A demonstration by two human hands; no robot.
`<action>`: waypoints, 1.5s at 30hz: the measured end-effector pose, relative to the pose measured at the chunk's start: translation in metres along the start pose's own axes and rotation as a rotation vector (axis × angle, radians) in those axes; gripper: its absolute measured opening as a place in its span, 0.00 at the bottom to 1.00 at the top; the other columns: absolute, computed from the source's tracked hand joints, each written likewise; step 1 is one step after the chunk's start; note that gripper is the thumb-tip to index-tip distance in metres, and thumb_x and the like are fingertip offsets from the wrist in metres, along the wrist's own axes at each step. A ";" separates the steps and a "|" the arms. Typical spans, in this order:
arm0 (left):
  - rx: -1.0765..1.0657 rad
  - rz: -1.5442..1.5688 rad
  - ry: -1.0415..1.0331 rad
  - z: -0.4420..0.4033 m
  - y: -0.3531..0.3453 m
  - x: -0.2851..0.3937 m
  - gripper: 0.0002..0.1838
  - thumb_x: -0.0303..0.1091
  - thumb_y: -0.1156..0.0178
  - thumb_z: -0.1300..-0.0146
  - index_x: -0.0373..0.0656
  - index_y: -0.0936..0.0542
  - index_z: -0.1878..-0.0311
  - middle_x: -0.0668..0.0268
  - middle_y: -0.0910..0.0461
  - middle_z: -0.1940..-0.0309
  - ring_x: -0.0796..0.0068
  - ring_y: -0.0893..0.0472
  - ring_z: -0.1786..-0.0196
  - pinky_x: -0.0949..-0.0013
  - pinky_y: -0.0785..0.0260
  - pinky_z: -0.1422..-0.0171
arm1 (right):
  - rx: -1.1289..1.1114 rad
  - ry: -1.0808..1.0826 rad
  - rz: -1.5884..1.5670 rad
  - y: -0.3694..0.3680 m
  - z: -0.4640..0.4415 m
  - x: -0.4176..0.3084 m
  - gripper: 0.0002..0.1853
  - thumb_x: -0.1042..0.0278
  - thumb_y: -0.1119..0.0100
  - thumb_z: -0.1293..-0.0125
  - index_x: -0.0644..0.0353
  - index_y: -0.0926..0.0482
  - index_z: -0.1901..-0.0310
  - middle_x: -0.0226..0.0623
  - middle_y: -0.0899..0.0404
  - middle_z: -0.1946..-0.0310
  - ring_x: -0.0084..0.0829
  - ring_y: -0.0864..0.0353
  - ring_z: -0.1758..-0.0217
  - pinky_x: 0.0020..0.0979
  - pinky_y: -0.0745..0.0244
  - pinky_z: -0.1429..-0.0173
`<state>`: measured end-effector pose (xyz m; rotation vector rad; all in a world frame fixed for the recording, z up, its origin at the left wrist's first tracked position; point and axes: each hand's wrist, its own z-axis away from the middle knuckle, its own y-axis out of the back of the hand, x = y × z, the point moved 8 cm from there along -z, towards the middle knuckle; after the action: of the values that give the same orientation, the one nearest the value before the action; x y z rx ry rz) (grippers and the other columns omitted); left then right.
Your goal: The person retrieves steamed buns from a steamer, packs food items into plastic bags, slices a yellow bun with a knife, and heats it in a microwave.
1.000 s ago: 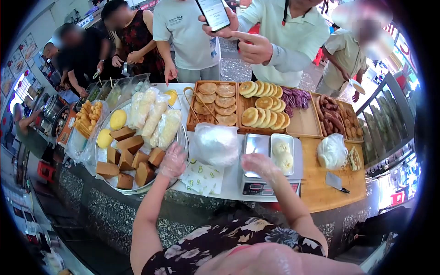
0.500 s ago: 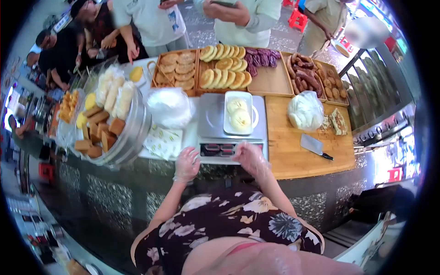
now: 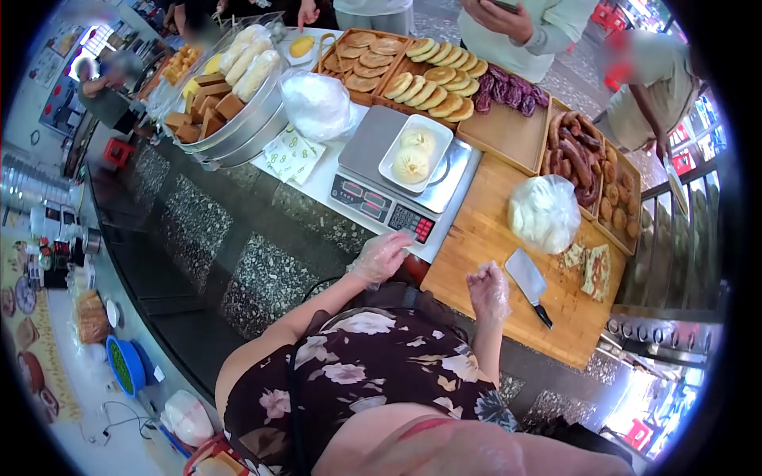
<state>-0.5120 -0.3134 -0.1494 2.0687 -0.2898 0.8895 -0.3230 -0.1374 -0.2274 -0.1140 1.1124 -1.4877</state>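
Observation:
My left hand [image 3: 382, 255], in a clear plastic glove, is at the front edge of the scale [image 3: 371, 170], close to its red-buttoned keypad. Its fingers are loosely bent and hold nothing I can see. On the scale's plate lies a white tray [image 3: 429, 128] with two pale round buns [image 3: 411, 164]. My right hand [image 3: 487, 290], also gloved, is raised over the front of the wooden cutting board [image 3: 468, 230], fingers curled in with nothing visible in them. A cleaver [image 3: 527, 275] with a black handle lies just right of it.
A white plastic bag [image 3: 544, 213] and pieces of filled flatbread [image 3: 596, 272] lie on the board. Behind are trays of flat cakes [image 3: 369, 59], purple rolls [image 3: 512, 89] and sausages [image 3: 573, 155]. A steamer [image 3: 238, 143] stands left. Several people stand across the counter.
The view has turned, so the counter appears tilted. My right hand has gone from the scale's front to over the cutting board and curled up. My left hand has shifted right towards the keypad.

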 end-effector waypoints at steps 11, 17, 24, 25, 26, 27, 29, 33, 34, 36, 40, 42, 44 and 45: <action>0.009 0.008 0.016 0.003 0.006 -0.026 0.09 0.24 0.42 0.46 0.40 0.21 0.60 0.54 0.21 0.58 0.52 0.20 0.57 0.59 0.26 0.53 | -0.152 -0.155 0.081 -0.062 -0.034 0.037 0.10 0.61 0.48 0.32 0.55 0.30 0.70 0.29 0.32 0.77 0.27 0.31 0.71 0.35 0.32 0.56; 0.072 0.008 0.026 -0.011 0.027 -0.046 0.08 0.23 0.42 0.46 0.39 0.21 0.61 0.54 0.20 0.57 0.53 0.21 0.54 0.58 0.27 0.49 | -0.082 -0.150 0.147 -0.074 -0.046 0.052 0.11 0.62 0.51 0.32 0.55 0.31 0.72 0.30 0.32 0.79 0.28 0.32 0.74 0.32 0.34 0.63; 0.128 -0.031 0.087 -0.004 0.030 -0.072 0.07 0.25 0.41 0.45 0.42 0.21 0.61 0.54 0.20 0.60 0.53 0.20 0.57 0.59 0.26 0.53 | 0.010 -0.191 0.216 -0.087 -0.050 0.067 0.10 0.67 0.50 0.37 0.57 0.31 0.76 0.33 0.33 0.81 0.32 0.35 0.75 0.37 0.35 0.62; 0.112 0.009 0.101 -0.006 0.025 -0.076 0.07 0.25 0.41 0.45 0.42 0.20 0.61 0.54 0.20 0.60 0.53 0.20 0.57 0.59 0.26 0.53 | 0.017 -0.184 0.219 -0.090 -0.048 0.064 0.10 0.67 0.50 0.37 0.57 0.31 0.76 0.33 0.33 0.81 0.32 0.35 0.75 0.37 0.35 0.62; 0.095 0.043 0.120 -0.007 0.023 -0.080 0.07 0.25 0.41 0.44 0.42 0.20 0.62 0.54 0.20 0.60 0.53 0.20 0.57 0.59 0.26 0.53 | 0.003 -0.180 0.199 -0.095 -0.048 0.063 0.10 0.69 0.50 0.38 0.58 0.31 0.76 0.34 0.33 0.81 0.32 0.35 0.75 0.36 0.35 0.62; 0.089 0.045 0.129 -0.008 0.021 -0.083 0.07 0.25 0.41 0.44 0.42 0.20 0.62 0.54 0.20 0.60 0.53 0.20 0.57 0.59 0.26 0.53 | -0.010 -0.183 0.177 -0.100 -0.046 0.064 0.09 0.71 0.50 0.39 0.60 0.31 0.77 0.35 0.33 0.80 0.32 0.35 0.75 0.35 0.35 0.63; 0.067 0.050 0.093 -0.014 0.016 -0.083 0.06 0.25 0.42 0.44 0.42 0.21 0.62 0.55 0.20 0.61 0.53 0.20 0.57 0.59 0.26 0.54 | 0.029 -0.184 0.205 -0.099 -0.043 0.064 0.09 0.70 0.49 0.39 0.59 0.31 0.76 0.35 0.33 0.80 0.31 0.35 0.75 0.35 0.35 0.62; 0.058 0.049 0.064 -0.021 0.015 -0.078 0.07 0.24 0.42 0.44 0.41 0.22 0.62 0.55 0.20 0.62 0.54 0.20 0.57 0.59 0.26 0.54 | 0.008 -0.163 0.167 -0.092 -0.043 0.059 0.10 0.67 0.50 0.35 0.58 0.31 0.75 0.34 0.33 0.81 0.31 0.36 0.75 0.34 0.35 0.60; 0.082 0.033 0.017 -0.022 0.016 -0.075 0.06 0.24 0.42 0.44 0.41 0.22 0.62 0.56 0.20 0.62 0.54 0.20 0.58 0.60 0.26 0.55 | -0.007 -0.167 0.171 -0.091 -0.042 0.059 0.12 0.64 0.50 0.35 0.56 0.31 0.76 0.32 0.33 0.80 0.30 0.34 0.74 0.35 0.33 0.58; 0.085 0.043 0.012 -0.021 0.013 -0.076 0.06 0.24 0.42 0.44 0.41 0.22 0.62 0.56 0.20 0.62 0.54 0.20 0.59 0.60 0.26 0.56 | -0.016 -0.177 0.174 -0.093 -0.037 0.058 0.14 0.62 0.50 0.34 0.55 0.32 0.77 0.30 0.33 0.80 0.30 0.33 0.73 0.35 0.32 0.56; 0.100 0.064 0.006 -0.019 0.014 -0.068 0.06 0.23 0.41 0.45 0.40 0.23 0.63 0.56 0.20 0.63 0.54 0.19 0.60 0.61 0.25 0.57 | -0.026 -0.156 0.196 -0.100 -0.028 0.056 0.12 0.62 0.51 0.33 0.55 0.32 0.75 0.30 0.34 0.80 0.29 0.33 0.73 0.35 0.32 0.56; 0.099 0.077 0.027 -0.019 0.015 -0.064 0.07 0.22 0.42 0.46 0.41 0.22 0.63 0.57 0.20 0.63 0.55 0.20 0.59 0.60 0.25 0.56 | -0.032 -0.153 0.200 -0.103 -0.028 0.056 0.12 0.62 0.51 0.33 0.55 0.32 0.74 0.30 0.34 0.80 0.29 0.33 0.73 0.36 0.32 0.56; 0.127 0.019 -0.017 -0.017 0.012 -0.074 0.08 0.22 0.42 0.46 0.41 0.22 0.62 0.57 0.20 0.63 0.54 0.20 0.59 0.60 0.25 0.55 | -0.004 -0.225 0.196 -0.096 -0.032 0.063 0.12 0.63 0.51 0.33 0.55 0.32 0.74 0.31 0.33 0.80 0.30 0.33 0.74 0.37 0.32 0.56; 0.152 -0.028 -0.043 -0.012 0.011 -0.070 0.09 0.22 0.43 0.47 0.40 0.22 0.61 0.57 0.20 0.63 0.54 0.20 0.58 0.60 0.26 0.54 | 0.012 -0.242 0.215 -0.094 -0.036 0.064 0.12 0.63 0.51 0.33 0.55 0.32 0.74 0.31 0.33 0.80 0.30 0.33 0.74 0.37 0.32 0.56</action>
<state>-0.5741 -0.3189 -0.1860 2.2285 -0.2211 0.8735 -0.4318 -0.1860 -0.2164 -0.1568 0.8916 -1.2522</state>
